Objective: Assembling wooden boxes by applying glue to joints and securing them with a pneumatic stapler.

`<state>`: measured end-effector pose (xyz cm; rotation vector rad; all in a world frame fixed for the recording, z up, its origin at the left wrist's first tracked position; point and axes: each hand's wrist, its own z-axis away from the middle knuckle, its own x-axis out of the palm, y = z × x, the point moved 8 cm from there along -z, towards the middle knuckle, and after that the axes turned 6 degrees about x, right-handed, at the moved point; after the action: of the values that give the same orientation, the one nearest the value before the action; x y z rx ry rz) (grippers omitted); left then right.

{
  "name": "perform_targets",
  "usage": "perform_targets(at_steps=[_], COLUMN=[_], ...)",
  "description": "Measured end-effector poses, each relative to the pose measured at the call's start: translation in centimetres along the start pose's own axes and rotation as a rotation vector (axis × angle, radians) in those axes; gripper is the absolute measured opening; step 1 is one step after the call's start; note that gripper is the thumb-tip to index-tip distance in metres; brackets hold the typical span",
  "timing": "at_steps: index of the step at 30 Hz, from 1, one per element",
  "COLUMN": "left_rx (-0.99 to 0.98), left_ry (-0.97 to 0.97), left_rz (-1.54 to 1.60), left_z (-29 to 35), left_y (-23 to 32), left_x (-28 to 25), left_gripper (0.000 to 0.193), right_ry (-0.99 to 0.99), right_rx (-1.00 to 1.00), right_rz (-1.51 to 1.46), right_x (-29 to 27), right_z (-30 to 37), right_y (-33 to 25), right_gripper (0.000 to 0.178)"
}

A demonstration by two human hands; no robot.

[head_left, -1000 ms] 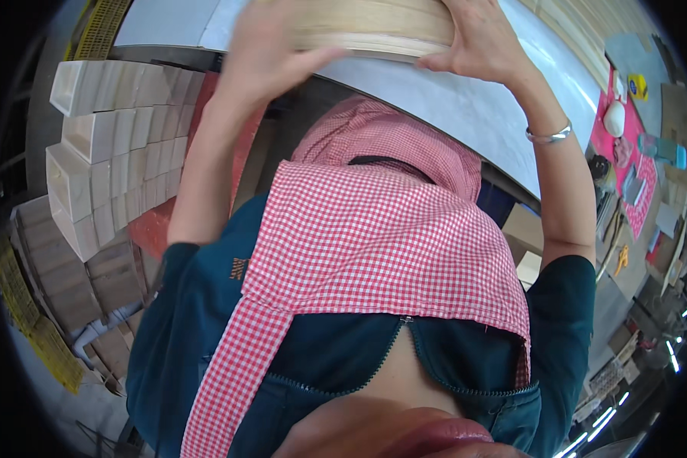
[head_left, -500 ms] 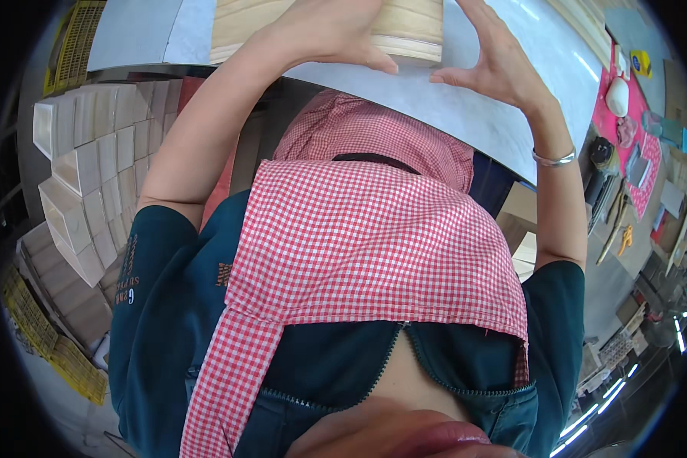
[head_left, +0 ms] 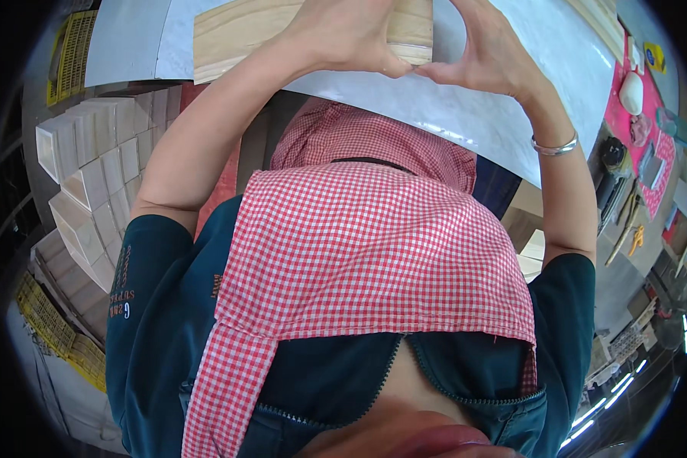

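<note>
A pale wooden piece (head_left: 240,42) with visible grain, box-like in shape, rests on the white-grey tabletop (head_left: 496,114) and runs past the upper border. My left hand (head_left: 351,38) is laid across it, the thumb along its near edge by the right corner; the fingertips are cut off by the picture's top. Beside the piece's right end is my right hand (head_left: 488,57), fingers curved and thumb spread away from them. Its thumb tip meets or nearly meets my left thumb at the corner. Nothing shows within the right hand's curve. A silver bangle (head_left: 555,145) circles my right wrist.
Stacked pale wooden boxes (head_left: 91,160) stand at the left, with yellow plastic crates (head_left: 72,57) around them. On the right a pink cloth (head_left: 622,95) bears a white rounded object (head_left: 631,93). Orange-handled scissors (head_left: 637,240) lie near it. The table's front edge is close to my apron.
The wooden piece has shifted left and slightly tilted, its left end now over the table's near edge. My right hand has moved left, bringing its thumb up to my left thumb.
</note>
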<state>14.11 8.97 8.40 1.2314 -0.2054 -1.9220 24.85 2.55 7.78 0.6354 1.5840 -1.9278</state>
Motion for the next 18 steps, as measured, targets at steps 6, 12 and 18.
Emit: perform_targets(at_steps=[6, 12, 18], left_rx=[-0.027, 0.003, 0.130], left_ry=[0.003, 0.028, 0.172], left_rz=[0.024, -0.001, -0.038], left_z=[-0.5, -0.9, -0.6], left_y=[-0.7, -0.4, -0.2], left_x=[0.1, -0.2, -0.9], left_gripper=[0.094, 0.096, 0.097], right_ry=[-0.102, 0.005, -0.005], right_rx=[0.111, -0.041, -0.088], right_rz=[-0.122, -0.075, -0.167], right_x=[0.7, -0.1, 0.0], right_z=[-0.5, -0.6, -0.8], right_y=[0.9, 0.5, 0.1], right_gripper=[0.085, 0.085, 0.084])
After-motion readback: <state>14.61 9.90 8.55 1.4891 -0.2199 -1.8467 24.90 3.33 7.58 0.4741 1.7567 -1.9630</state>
